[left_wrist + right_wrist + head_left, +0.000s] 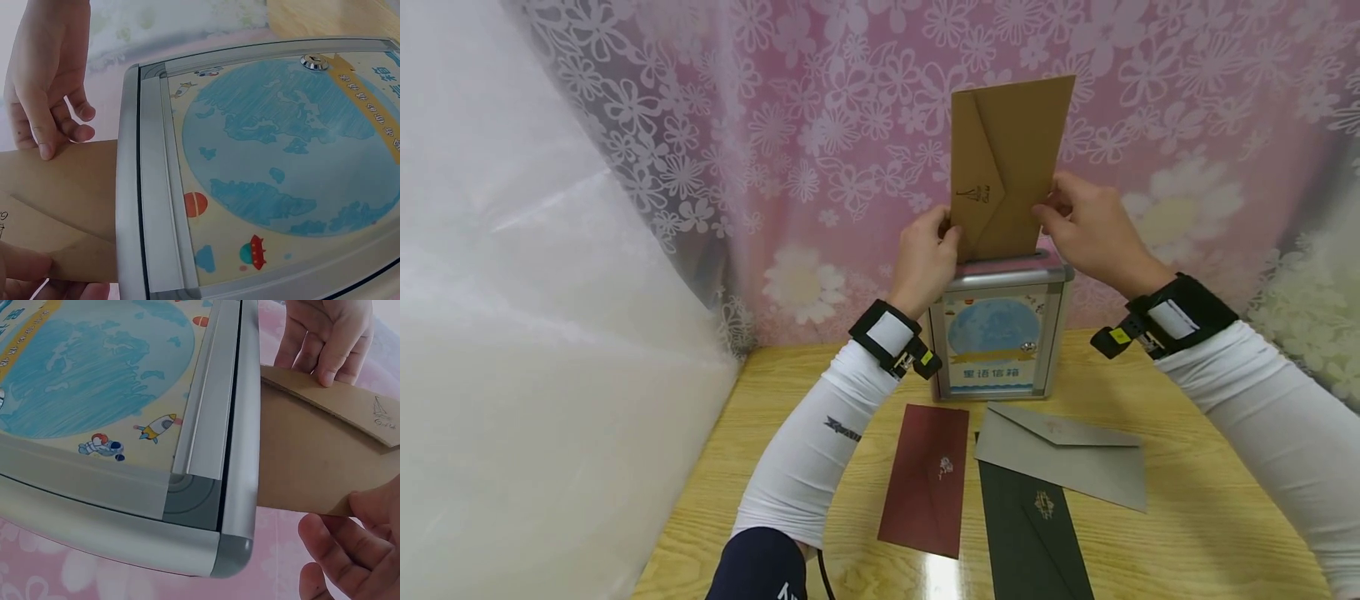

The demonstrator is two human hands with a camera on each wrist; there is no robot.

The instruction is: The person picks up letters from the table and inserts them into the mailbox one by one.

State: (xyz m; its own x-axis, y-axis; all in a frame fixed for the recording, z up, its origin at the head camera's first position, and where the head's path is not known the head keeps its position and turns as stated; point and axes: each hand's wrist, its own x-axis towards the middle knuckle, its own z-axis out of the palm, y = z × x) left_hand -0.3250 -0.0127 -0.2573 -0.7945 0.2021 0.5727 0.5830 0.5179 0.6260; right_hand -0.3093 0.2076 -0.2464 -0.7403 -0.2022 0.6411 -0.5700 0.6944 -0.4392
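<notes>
A brown kraft envelope [1018,158] with a small sailboat print stands upright over the slot in the top of a metal-framed letter box [1000,333]. Its lower end meets the slot. My left hand [927,258] pinches the envelope's left edge between thumb and fingers. On the opposite edge, slightly higher, my right hand [1093,225] pinches it the same way. In the left wrist view the envelope [62,187] runs up to the box's rim, and the right wrist view shows both hands on its edges. The envelope's far face is hidden.
In front of the box lie a dark red envelope [925,483], a dark green envelope [1030,533] and a grey envelope [1067,458] that overlaps the green one. They rest on a wood-grain table [760,417]. A pink floral curtain [835,125] hangs behind the box.
</notes>
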